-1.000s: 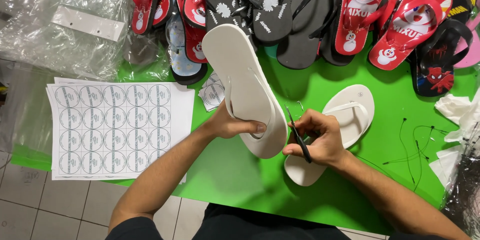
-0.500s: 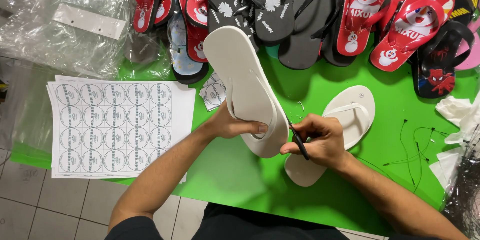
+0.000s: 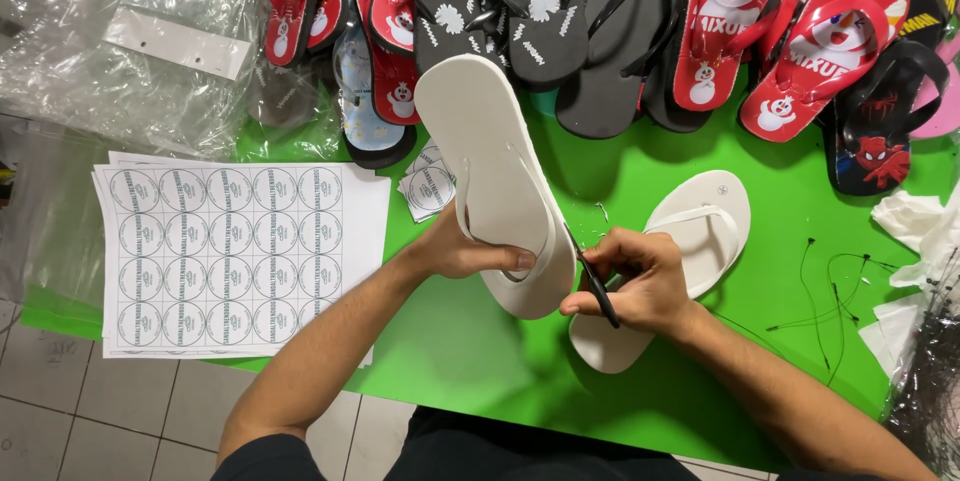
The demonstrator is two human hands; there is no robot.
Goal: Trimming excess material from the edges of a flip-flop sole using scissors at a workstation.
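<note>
**White flip-flop in my left hand, scissors in my right**

I hold a white flip-flop (image 3: 490,166) tilted up off the green table (image 3: 640,201), its toe end pointing away from me. My left hand (image 3: 455,249) wraps it from the left near the heel, fingers closed around the sole and the thumb pressed flat across its face. My right hand (image 3: 640,281) sits just beside the heel, fingers curled tight around a pair of dark-handled scissors (image 3: 597,291), whose tip points up at the sandal's right edge; I cannot tell whether the blades touch it.

Under my right hand a second white flip-flop (image 3: 690,236) lies flat on the table, strap up, so there are two white ones in all.

To my left lies a stack of sticker sheets (image 3: 225,256); the top sheet shows twenty round labels, four rows of five. A few loose cut labels (image 3: 428,186) lie between it and the held sandal. Crumpled clear plastic bags (image 3: 120,51) sit beyond the sheets.

Along the far edge, printed flip-flops (image 3: 600,31) are heaped in red, black, pale blue and pink; they overlap too much to count. Thin black threads (image 3: 830,291) lie scattered at my right.
</note>
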